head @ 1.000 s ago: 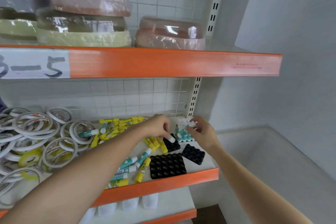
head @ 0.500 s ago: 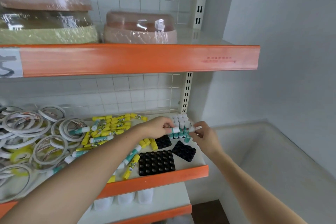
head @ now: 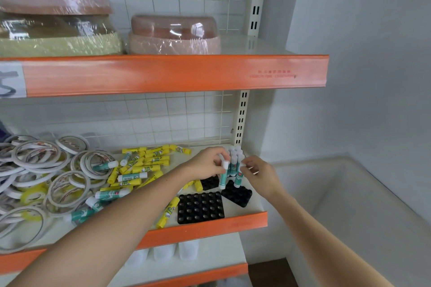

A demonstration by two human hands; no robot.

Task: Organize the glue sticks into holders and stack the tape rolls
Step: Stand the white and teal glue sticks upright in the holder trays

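Note:
My left hand (head: 205, 163) pinches a teal glue stick (head: 223, 176) by its white cap, upright over a black holder (head: 210, 182). My right hand (head: 260, 173) pinches a second teal glue stick (head: 238, 177), upright above another black holder (head: 238, 194). Several teal sticks (head: 234, 158) stand together at the shelf's back right corner. An empty black holder (head: 200, 207) lies near the front edge. Loose yellow glue sticks (head: 149, 163) and teal glue sticks (head: 112, 194) lie mid-shelf. A heap of tape rolls (head: 42, 175) covers the left side.
The orange shelf lip (head: 210, 228) runs along the front. An upper orange shelf (head: 175, 74) carries wrapped bundles (head: 173, 35). A white wire grid backs the shelf, and an upright post (head: 241, 119) stands at the right. A white ledge (head: 338, 205) lies beyond it.
Both hands have turned their teal glue sticks upright and lowered them toward the black holders. The camera has shifted, so the shelf sits lower and further left in view.

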